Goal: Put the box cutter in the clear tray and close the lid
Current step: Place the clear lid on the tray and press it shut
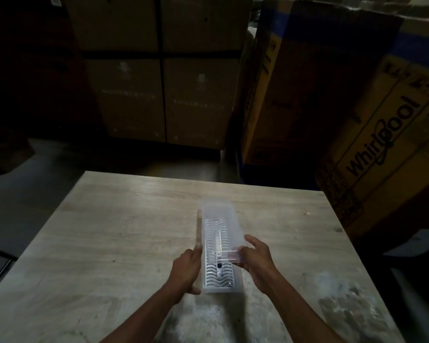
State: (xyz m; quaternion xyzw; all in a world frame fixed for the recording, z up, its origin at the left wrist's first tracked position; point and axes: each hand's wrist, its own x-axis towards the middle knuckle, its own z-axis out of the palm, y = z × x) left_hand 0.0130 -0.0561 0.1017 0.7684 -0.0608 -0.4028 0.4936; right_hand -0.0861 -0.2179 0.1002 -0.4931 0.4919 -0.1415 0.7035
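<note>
A long clear tray with a wavy ribbed floor lies lengthwise on the wooden table. Inside it lies the box cutter, pale with a dark spot near its near end. The translucent lid sits over the tray's far part, its near edge lifted at the right. My left hand presses against the tray's left side. My right hand grips the lid's near right corner with thumb and fingers.
Tall cardboard boxes stand beyond the table's far edge. A large printed appliance carton leans close at the right. Dark floor lies to the left. The table's near surface is stained with pale patches.
</note>
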